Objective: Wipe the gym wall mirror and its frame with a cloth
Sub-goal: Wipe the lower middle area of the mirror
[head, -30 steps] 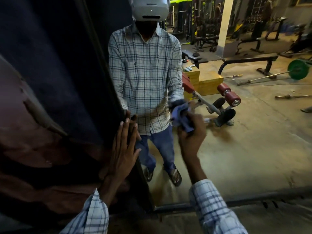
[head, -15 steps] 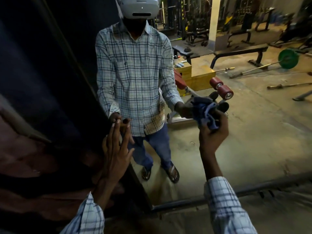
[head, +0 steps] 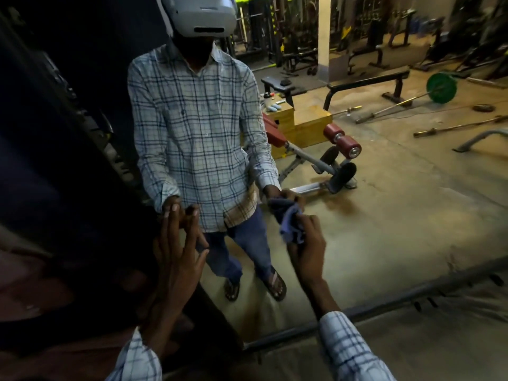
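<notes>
Wiping the mirror [head: 384, 215] with a blue cloth [head: 292, 228], bunched and pressed on the glass to the right of the frame's left upright [head: 220, 325], near it but not touching. Gripped firmly by the right hand [head: 308, 248], fingers curled round the bundle; thumb hidden behind the fabric.

Compared with half a second ago, brought back toward the upright and lower on the glass. Was then farther from the upright, close under the reflected red rollers [head: 342, 143] of a bench. One second ago, about as near to the upright as now, but higher. So, as a judgement: one stroke away from the upright and one stroke back, a little lower, meaning row-by-row work on the lower glass, with more glass to do.

Left hand [head: 178, 259] open and flat, fingers straight, holding nothing, touching the glass just beside the upright, same as in both earlier pictures. Probably there only to steady the body.

No wiping of the frame at this moment: cloth apart from the upright and well above the bottom rail [head: 412, 292]. Frame probably left for later. Too dim to tell how clean the wiped part is.

Farther from the upright, only reflections: wooden boxes [head: 308, 125] and a green weight plate [head: 441, 88].
</notes>
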Demonstrator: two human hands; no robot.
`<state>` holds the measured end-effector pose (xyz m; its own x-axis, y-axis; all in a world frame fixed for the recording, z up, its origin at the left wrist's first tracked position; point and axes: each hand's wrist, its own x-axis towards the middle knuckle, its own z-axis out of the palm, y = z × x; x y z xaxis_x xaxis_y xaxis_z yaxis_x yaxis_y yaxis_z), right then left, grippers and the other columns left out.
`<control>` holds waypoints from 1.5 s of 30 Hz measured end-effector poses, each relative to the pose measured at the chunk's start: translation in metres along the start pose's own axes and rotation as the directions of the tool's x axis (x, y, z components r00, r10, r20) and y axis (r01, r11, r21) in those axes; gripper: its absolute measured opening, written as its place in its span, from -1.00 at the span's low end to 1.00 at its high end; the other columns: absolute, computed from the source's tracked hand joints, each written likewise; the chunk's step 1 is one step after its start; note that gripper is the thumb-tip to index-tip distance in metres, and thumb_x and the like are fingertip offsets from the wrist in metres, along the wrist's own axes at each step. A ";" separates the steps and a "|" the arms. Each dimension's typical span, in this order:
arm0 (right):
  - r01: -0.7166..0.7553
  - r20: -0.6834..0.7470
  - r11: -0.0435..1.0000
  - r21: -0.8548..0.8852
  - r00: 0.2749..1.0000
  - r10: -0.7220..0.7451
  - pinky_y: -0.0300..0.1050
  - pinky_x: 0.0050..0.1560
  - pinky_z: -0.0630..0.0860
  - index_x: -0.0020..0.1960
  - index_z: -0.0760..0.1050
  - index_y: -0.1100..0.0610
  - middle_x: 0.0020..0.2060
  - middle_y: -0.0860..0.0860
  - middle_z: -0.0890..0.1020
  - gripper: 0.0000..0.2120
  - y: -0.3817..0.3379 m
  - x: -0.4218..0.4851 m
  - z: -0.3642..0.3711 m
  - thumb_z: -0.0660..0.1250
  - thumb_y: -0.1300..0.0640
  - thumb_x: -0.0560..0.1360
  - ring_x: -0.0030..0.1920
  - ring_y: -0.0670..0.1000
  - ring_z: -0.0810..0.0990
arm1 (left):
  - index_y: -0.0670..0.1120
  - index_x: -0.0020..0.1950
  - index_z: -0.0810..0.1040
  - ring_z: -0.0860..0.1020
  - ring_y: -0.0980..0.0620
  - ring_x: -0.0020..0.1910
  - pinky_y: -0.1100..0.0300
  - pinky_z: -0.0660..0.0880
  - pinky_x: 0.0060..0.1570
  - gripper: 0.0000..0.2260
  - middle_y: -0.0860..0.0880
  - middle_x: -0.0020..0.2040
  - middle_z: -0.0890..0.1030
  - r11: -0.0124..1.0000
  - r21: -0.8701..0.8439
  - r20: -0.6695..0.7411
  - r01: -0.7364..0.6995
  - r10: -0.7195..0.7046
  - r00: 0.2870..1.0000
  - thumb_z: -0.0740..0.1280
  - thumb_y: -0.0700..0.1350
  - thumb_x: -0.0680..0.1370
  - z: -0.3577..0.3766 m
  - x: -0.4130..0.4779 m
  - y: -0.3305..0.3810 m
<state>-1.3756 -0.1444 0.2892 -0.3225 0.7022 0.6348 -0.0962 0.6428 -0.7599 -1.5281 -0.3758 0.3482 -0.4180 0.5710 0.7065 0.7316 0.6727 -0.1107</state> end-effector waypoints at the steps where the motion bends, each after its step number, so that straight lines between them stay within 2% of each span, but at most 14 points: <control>1: -0.063 -0.102 0.998 0.025 0.993 0.065 -0.21 -0.05 0.50 0.21 0.56 0.20 0.02 0.02 0.55 -0.65 0.006 0.004 -0.003 0.43 0.30 0.43 -0.04 -0.03 0.56 | -0.10 0.66 0.25 0.13 -0.30 0.65 -0.34 0.34 0.37 -0.07 -0.24 0.68 0.08 1.000 -0.004 -0.007 0.005 -0.005 1.000 0.64 -0.02 0.38 0.002 0.000 0.002; 5: -0.274 -0.253 0.947 0.168 0.916 0.310 0.16 0.00 0.57 0.13 0.50 0.00 -0.03 -0.05 0.56 -0.80 -0.022 -0.011 0.039 0.39 0.14 0.52 -0.05 0.05 0.58 | -0.08 0.68 0.19 0.13 -0.33 0.64 -0.35 0.33 0.38 0.00 -0.27 0.68 0.07 0.999 -0.017 -0.017 0.042 -0.043 0.999 0.65 0.00 0.37 0.003 0.000 0.014; 7: -0.151 -0.003 0.968 0.199 0.988 0.154 -0.10 0.10 0.57 0.23 0.51 -0.04 0.09 -0.12 0.56 -0.63 -0.043 -0.032 0.055 0.41 0.28 0.50 0.08 -0.05 0.61 | -0.07 0.69 0.14 0.12 -0.35 0.63 -0.37 0.33 0.37 0.04 -0.27 0.68 0.05 0.998 -0.027 -0.009 0.059 -0.059 0.998 0.65 0.00 0.35 0.001 0.001 0.020; 10: 0.010 0.282 0.997 0.075 0.959 -0.030 -0.25 0.02 0.52 0.35 0.50 -0.05 0.24 0.00 0.58 -0.42 -0.037 -0.037 0.038 0.44 0.40 0.44 0.13 0.03 0.66 | -0.07 0.69 0.15 0.09 -0.37 0.64 -0.40 0.32 0.37 0.03 -0.27 0.68 0.02 0.996 -0.048 0.014 0.074 -0.074 0.997 0.66 -0.01 0.35 0.000 0.000 0.022; 13: -0.049 -0.043 0.997 0.058 0.998 0.051 -0.14 0.01 0.55 0.28 0.58 0.12 0.10 0.02 0.62 -0.60 -0.012 0.022 -0.011 0.47 0.36 0.48 0.04 0.01 0.62 | -0.06 0.67 0.19 0.11 -0.39 0.63 -0.42 0.35 0.32 0.05 -0.30 0.67 0.04 0.994 -0.054 0.032 0.090 -0.088 0.996 0.69 -0.05 0.30 -0.002 0.001 0.024; 15: -0.146 -0.308 0.984 0.098 0.936 0.169 0.15 -0.01 0.60 0.19 0.57 0.15 0.04 0.07 0.64 -0.71 0.003 0.068 -0.048 0.46 0.29 0.49 -0.01 0.10 0.63 | -0.07 0.65 0.23 0.11 -0.40 0.62 -0.41 0.34 0.32 0.04 -0.32 0.67 0.05 0.994 -0.060 0.032 0.089 -0.087 0.996 0.71 -0.07 0.28 -0.002 0.002 0.025; 18: -0.200 -0.437 0.956 0.215 0.856 0.277 0.32 0.04 0.58 0.18 0.55 0.17 0.05 0.11 0.64 -0.73 -0.005 0.087 -0.049 0.42 0.29 0.50 0.04 0.18 0.64 | -0.08 0.63 0.27 0.11 -0.40 0.62 -0.40 0.32 0.35 0.02 -0.33 0.67 0.05 0.992 -0.066 0.027 0.109 -0.108 0.994 0.71 -0.09 0.27 0.000 0.003 0.028; 23: -0.052 0.014 0.971 0.232 0.999 0.050 -0.15 -0.01 0.53 0.13 0.57 0.20 0.01 -0.12 0.56 -0.79 -0.084 0.014 0.038 0.43 0.37 0.53 -0.01 -0.13 0.57 | -0.07 0.65 0.27 0.08 -0.39 0.63 -0.38 0.28 0.40 0.01 -0.29 0.68 0.01 0.986 -0.077 0.045 0.146 -0.143 0.989 0.69 -0.10 0.29 -0.001 0.005 0.035; 26: 0.111 0.199 0.977 0.181 0.969 -0.147 -0.21 -0.03 0.48 0.18 0.58 0.13 0.12 -0.07 0.54 -0.71 -0.086 0.018 0.027 0.45 0.34 0.49 0.03 -0.13 0.57 | -0.05 0.65 0.27 0.08 -0.38 0.63 -0.40 0.31 0.35 0.01 -0.27 0.69 0.00 0.985 -0.084 0.059 0.153 -0.148 0.987 0.70 -0.10 0.29 -0.004 0.004 0.034; 29: 0.132 -0.009 0.984 0.117 0.991 -0.132 -0.19 0.02 0.50 0.21 0.58 0.15 0.13 0.14 0.63 -0.58 -0.071 0.075 -0.017 0.47 0.46 0.43 0.05 0.04 0.60 | -0.01 0.66 0.24 0.10 -0.37 0.63 -0.41 0.32 0.34 0.05 -0.25 0.69 0.00 0.984 -0.078 0.074 0.160 -0.154 0.985 0.71 -0.09 0.27 -0.005 0.005 0.034; 33: 0.044 -0.321 0.983 0.177 0.947 0.016 0.07 -0.04 0.57 0.11 0.55 0.21 -0.01 0.10 0.61 -0.71 -0.064 0.126 -0.043 0.50 0.40 0.45 -0.01 0.13 0.61 | -0.02 0.67 0.22 0.10 -0.38 0.63 -0.41 0.31 0.38 0.07 -0.26 0.69 -0.01 0.980 -0.094 0.079 0.173 -0.166 0.983 0.71 -0.08 0.27 -0.004 0.005 0.037; 35: -0.011 -0.364 0.971 0.237 0.926 0.099 -0.03 -0.04 0.55 0.08 0.54 0.25 -0.05 0.10 0.59 -0.75 -0.078 0.113 -0.022 0.47 0.43 0.46 -0.02 0.06 0.59 | -0.04 0.67 0.23 0.09 -0.39 0.63 -0.41 0.32 0.36 0.06 -0.27 0.69 -0.01 0.976 -0.099 0.081 0.192 -0.185 0.979 0.71 -0.08 0.27 -0.004 0.005 0.040; 41: 0.188 0.161 0.964 0.188 0.962 -0.219 -0.09 -0.06 0.52 0.14 0.59 0.20 0.07 0.04 0.55 -0.81 -0.116 0.044 0.033 0.43 0.33 0.55 0.04 0.07 0.62 | -0.08 0.66 0.26 0.07 -0.38 0.64 -0.40 0.33 0.34 -0.17 -0.25 0.70 -0.04 0.979 -0.094 0.075 0.178 -0.172 0.982 0.47 0.09 0.45 -0.001 0.003 0.041; 45: 0.243 0.073 0.958 0.151 0.964 -0.256 -0.05 0.05 0.59 0.18 0.61 0.24 0.22 0.09 0.57 -0.70 -0.109 0.097 -0.006 0.45 0.41 0.47 0.18 -0.08 0.60 | -0.05 0.66 0.23 0.06 -0.37 0.64 -0.43 0.36 0.32 0.07 -0.25 0.70 -0.03 0.974 -0.114 0.076 0.197 -0.189 0.979 0.72 -0.07 0.26 -0.004 0.004 0.042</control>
<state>-1.3906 -0.1444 0.4341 -0.3547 0.4897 0.7965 -0.3125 0.7408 -0.5946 -1.4975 -0.3470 0.3493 -0.5884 0.4677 0.6595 0.6915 0.7138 0.1107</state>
